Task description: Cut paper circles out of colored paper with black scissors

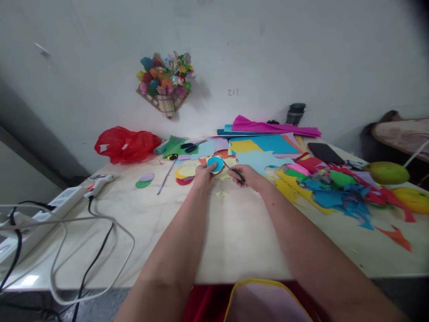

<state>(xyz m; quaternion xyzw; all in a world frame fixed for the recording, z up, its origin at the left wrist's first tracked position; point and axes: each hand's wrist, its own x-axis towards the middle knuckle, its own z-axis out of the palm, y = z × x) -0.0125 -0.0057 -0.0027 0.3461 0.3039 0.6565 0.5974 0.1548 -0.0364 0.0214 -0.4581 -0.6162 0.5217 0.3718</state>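
My left hand (203, 173) pinches a blue paper circle (215, 164) that lies over a pale yellow sheet (226, 172). My right hand (250, 176) is closed around the black handles of a pair of scissors (237, 175), their blades pointing up and left toward the paper's right edge. Left of my left hand lies a stack of cut circles (186, 173), yellow and red among them. A green circle (143, 184) and a purple circle (146, 177) overlap farther left. One small yellow scrap (221, 194) rests below the hands.
Coloured sheets (268, 145) lie behind the hands; paper scraps (342, 192) are heaped at right near a phone (325, 153) and mangoes (386, 172). A red bag (127, 145) and second scissors (191, 146) lie at back left. A power strip (60, 201) with cables borders the left.
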